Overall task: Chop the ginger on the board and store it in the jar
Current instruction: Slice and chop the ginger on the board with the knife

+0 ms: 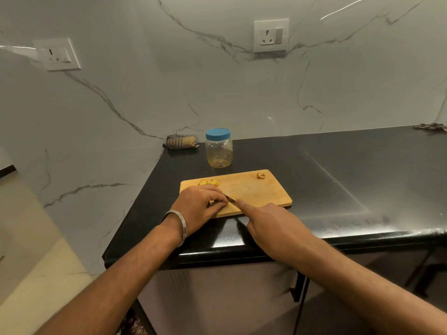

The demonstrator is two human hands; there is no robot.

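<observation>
Chopping's underway. Left hand (pixel 202 205) curls over a bit of ginger near the board's (pixel 254 192) front-left corner, fingers tucked, prob. to pin it and keep tips off the blade. Right hand (pixel 271 228) grips the knife (pixel 229 199), forefinger along the spine for control; handle hidden. Pale yellow ginger slices (pixel 209 182) sit at the board's back-left edge, a brownish scrap (pixel 261 175) at back-right. Jar (pixel 219 148), blue lid on, stands just behind the board w/ little inside, on the table's (pixel 338 165) left side.

Folded checked cloth (pixel 182 141) against marble wall (pixel 145 93) on black counter (pixel 338 170); two sockets (pixel 271 35) above; crumpled rag (pixel 431 127) far right.
</observation>
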